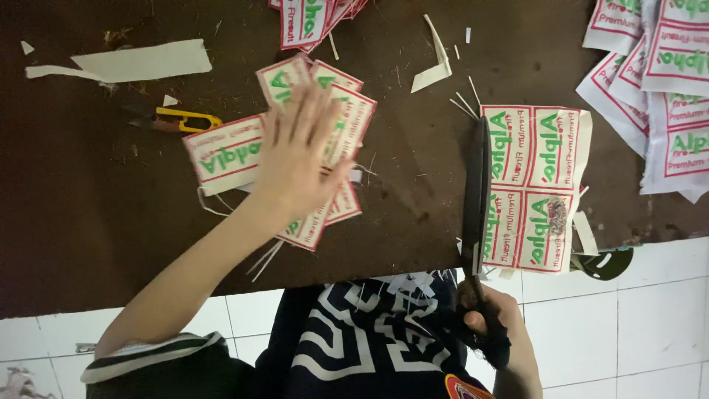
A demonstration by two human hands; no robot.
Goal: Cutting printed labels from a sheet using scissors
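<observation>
My left hand (299,151) lies flat, fingers spread, on a loose heap of cut paper labels (225,151) with red borders and green print. My right hand (496,321) grips the handles of large black scissors (474,193) at the table's near edge. The long blades point away from me along the left side of an uncut sheet of four labels (538,188). The scissor handles are partly hidden by my fingers.
Small yellow-handled thread snips (177,120) lie left of the heap. More label sheets (657,89) are stacked at the right, another pile (314,18) at the top. Paper offcuts (140,63) litter the dark brown table (96,222). A green object (607,264) hangs at the table's edge over white floor tiles.
</observation>
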